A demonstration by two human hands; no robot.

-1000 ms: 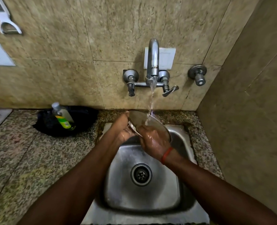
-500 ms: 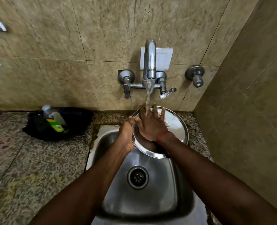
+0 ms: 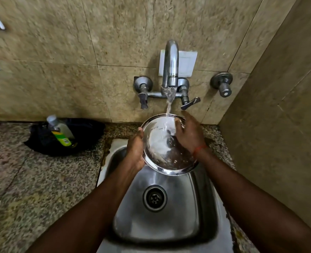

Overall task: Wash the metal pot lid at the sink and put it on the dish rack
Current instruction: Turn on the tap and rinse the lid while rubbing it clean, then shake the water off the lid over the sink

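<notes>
beige stone tiles backed the steel sink point(image 3: 176, 225), water running from the wall tap point(image 3: 170, 66). left hand point(image 3: 135, 152) gripped the round shiny metal pot lid point(image 3: 160, 152) by its rim, thumb in front; right hand point(image 3: 188, 134) rested loose, straight fingers on its wet face beneath the stream. rinsing seemed under way; racking remained, no dish rack visible.

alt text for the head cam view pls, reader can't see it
Two hands hold a round metal lid under water running from a wall tap, above a steel sink: the left hand grips its left rim, the right hand touches its right side. A bottle rests on a dark heap on the counter at left.
</notes>
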